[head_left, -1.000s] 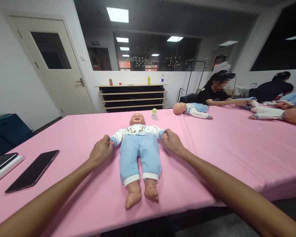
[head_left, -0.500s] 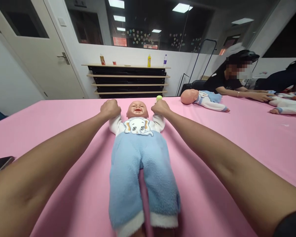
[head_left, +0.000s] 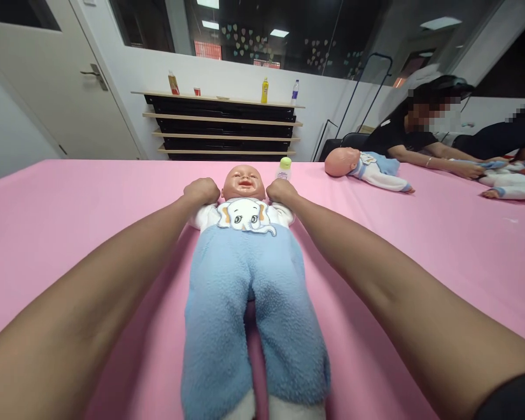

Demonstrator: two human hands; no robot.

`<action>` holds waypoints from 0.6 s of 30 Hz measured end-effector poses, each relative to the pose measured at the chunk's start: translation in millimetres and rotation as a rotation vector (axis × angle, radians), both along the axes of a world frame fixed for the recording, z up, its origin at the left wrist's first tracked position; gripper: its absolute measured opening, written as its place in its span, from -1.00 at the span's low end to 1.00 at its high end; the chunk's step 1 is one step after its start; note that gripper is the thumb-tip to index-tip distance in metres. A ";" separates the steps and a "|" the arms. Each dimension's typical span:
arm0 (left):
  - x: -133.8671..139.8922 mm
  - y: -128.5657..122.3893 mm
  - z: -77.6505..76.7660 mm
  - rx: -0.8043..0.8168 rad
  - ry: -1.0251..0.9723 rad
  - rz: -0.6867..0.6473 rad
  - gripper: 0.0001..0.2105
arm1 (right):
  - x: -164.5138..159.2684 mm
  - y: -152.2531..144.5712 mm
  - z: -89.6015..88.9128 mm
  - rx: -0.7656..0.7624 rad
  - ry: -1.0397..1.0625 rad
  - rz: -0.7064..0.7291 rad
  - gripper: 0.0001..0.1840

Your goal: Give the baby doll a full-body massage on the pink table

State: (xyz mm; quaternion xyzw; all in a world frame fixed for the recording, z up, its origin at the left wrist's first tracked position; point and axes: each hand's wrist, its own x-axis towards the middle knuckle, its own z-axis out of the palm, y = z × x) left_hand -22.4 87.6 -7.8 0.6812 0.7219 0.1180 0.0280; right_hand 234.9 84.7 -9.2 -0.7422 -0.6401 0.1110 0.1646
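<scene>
A baby doll (head_left: 245,245) lies on its back on the pink table (head_left: 70,210), dressed in blue fleece trousers and a white top with an elephant print. Its head points away from me. My left hand (head_left: 201,190) is closed around the doll's hand beside the left side of its head. My right hand (head_left: 280,190) grips the doll's other hand on the right side of the head. The doll's own hands are hidden inside my fists. Both doll arms are raised up next to its head.
A small bottle with a green cap (head_left: 283,169) stands just behind my right hand. A second doll (head_left: 367,168) lies at the right, near two seated people (head_left: 411,137) handling other dolls. A dark shelf unit (head_left: 223,125) with bottles lines the back wall beside a door (head_left: 48,76).
My hands have carried the doll's arms from spread out at its sides up to beside its head. The camera has leaned in closer over the doll.
</scene>
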 end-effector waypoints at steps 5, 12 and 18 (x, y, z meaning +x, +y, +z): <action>-7.9 -43.6 12.1 0.276 -0.032 0.119 -0.65 | 12.7 -45.1 22.5 0.198 0.049 -0.103 -0.69; -47.0 -138.9 59.2 0.512 -0.121 0.039 -0.71 | 49.3 -139.0 66.3 0.550 0.039 -0.004 -0.69; -52.3 -245.6 32.8 0.416 -0.137 -0.072 -0.80 | 64.7 -233.6 39.1 0.483 -0.032 0.137 -0.72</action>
